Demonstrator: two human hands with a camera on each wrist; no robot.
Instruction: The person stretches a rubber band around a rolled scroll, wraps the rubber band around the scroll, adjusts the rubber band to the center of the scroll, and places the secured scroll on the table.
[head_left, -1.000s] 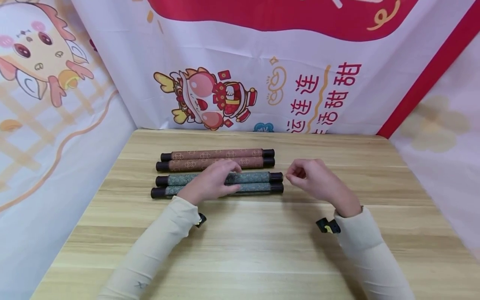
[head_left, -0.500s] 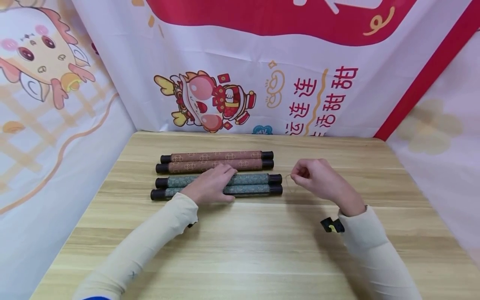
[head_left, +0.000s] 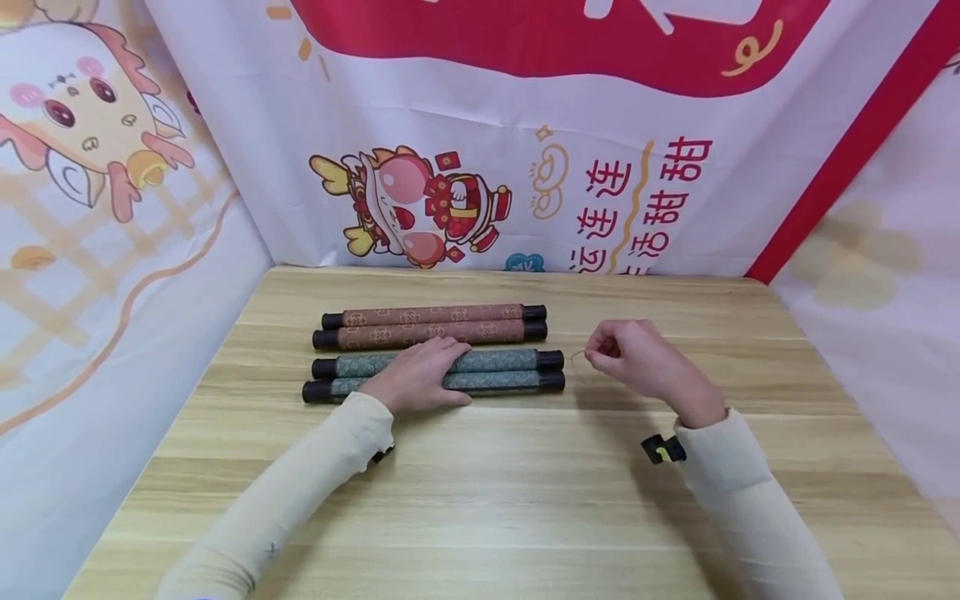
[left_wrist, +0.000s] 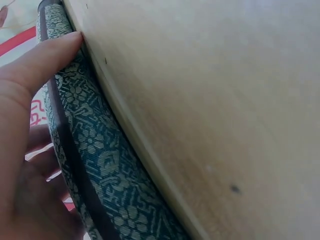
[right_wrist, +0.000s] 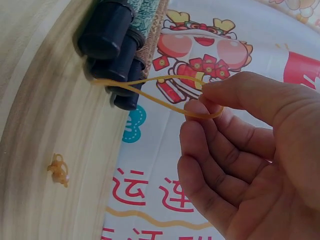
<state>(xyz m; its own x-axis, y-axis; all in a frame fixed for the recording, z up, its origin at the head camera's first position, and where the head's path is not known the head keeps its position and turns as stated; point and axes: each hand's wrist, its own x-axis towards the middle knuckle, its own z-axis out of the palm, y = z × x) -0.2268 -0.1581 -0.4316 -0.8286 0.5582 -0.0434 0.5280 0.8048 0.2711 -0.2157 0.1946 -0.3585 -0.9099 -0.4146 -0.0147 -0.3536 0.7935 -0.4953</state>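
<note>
A green patterned scroll (head_left: 495,371), its two rolls side by side with black end knobs, lies across the table. My left hand (head_left: 420,375) grips it left of its middle, thumb along the near roll and fingers over the far side. In the left wrist view, the thumb (left_wrist: 45,60) lies across the brocade (left_wrist: 95,135) and its dark strip. Just off the scroll's right end, my right hand (head_left: 637,362) pinches a thin yellow rubber band (right_wrist: 165,102) between thumb and forefinger. The band hangs as a long loop toward the black knobs (right_wrist: 107,30).
Behind the green scroll lies a brown patterned scroll (head_left: 431,325), also in two rolls with black ends. A small orange-brown tangle (right_wrist: 58,171) sits on the wooden table (head_left: 480,500) in the right wrist view. Printed cloth (head_left: 652,67) hangs along the table's back and sides.
My right hand has drawn slightly to the right with the rubber band, which now shows beyond the scroll's end. My left hand has settled lower onto the green scroll.
</note>
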